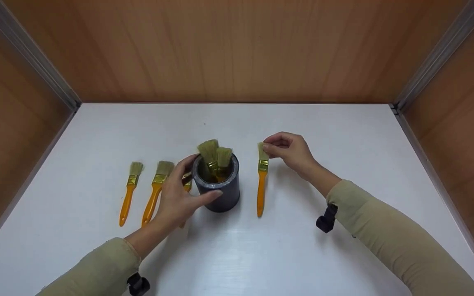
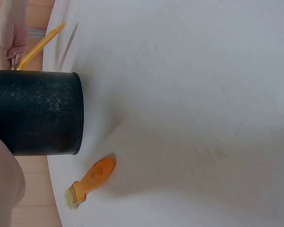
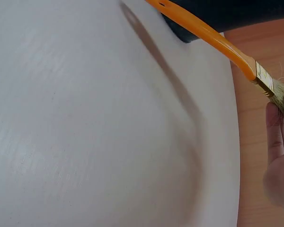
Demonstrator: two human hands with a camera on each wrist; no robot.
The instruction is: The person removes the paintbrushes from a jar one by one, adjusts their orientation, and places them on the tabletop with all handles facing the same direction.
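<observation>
A dark grey cylindrical plastic cup (image 1: 217, 187) stands upright near the middle of the white tabletop (image 1: 344, 123), about midway between its left and right edges, and two orange-handled flat paintbrushes with pale bristles (image 1: 214, 158) stand in it, bristles up. The left hand (image 1: 179, 193) wraps around the cup's left side, thumb curled across the front wall and fingers at the rim. The right hand (image 1: 288, 150) pinches the bristle end of another orange-handled flat paintbrush with a brass ferrule (image 1: 261, 181), just to the right of the cup; in the right wrist view this brush hangs above its own shadow, its handle pointing toward the near edge, so it appears lifted off the tabletop. To the left of the cup, two more paintbrushes of the same kind lie flat, bristles toward the far edge: one (image 1: 129, 192) nearest the left edge, another (image 1: 156, 187) beside it, partly under the left hand. A further orange handle (image 1: 187, 186) shows between the left hand and the cup. Wooden panel walls (image 1: 237, 49) enclose the tabletop on three sides.
</observation>
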